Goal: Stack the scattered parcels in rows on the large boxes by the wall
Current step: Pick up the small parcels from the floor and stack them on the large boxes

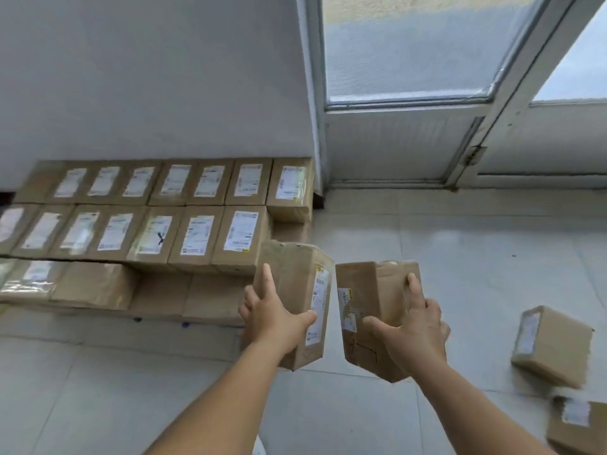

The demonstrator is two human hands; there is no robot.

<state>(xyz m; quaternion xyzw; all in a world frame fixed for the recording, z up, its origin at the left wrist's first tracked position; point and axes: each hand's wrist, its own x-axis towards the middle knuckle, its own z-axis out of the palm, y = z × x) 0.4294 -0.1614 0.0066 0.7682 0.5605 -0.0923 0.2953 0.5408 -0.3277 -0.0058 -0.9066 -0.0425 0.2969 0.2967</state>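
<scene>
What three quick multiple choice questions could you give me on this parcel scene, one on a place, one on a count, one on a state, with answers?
1. Where do the stacked rows of parcels lie?
A. against the wall
B. by the door
C. mid-floor

2. How many parcels are held?
A. none
B. one
C. two

3. How does the loose parcel at right sit?
A. flat
B. tilted
C. opened

Answers:
1 A, the rows run along the white wall.
2 C, the left hand grips one parcel and the right hand another parcel.
3 B, one edge is raised off the floor.
</scene>
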